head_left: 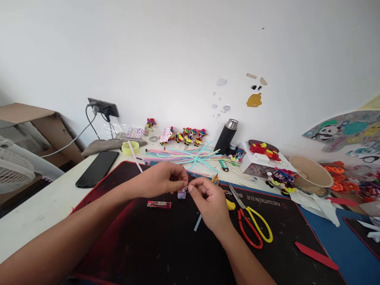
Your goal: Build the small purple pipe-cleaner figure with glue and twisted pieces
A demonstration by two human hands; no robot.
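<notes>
My left hand [160, 180] and my right hand [211, 204] meet above the black mat [166, 245], thumbs and forefingers pinched close together. What lies between the fingertips is too small to make out. Just under them shows a small fuzzy purple piece [181, 194]; whether it hangs from the fingers or rests on the mat I cannot tell. A pink lighter [159, 204] lies below my left hand. Beside my right hand are scissors [251, 219] with one red and one yellow handle, and a pale thin stick [197, 222] partly hidden by the hand.
Behind the mat lie pastel pipe cleaners [184, 155], several small colourful figures [190, 136] and a black thermos [226, 136]. A phone [97, 169] and yellow tape roll [130, 148] are left. A beige bowl [311, 170] and red strip [316, 256] are right.
</notes>
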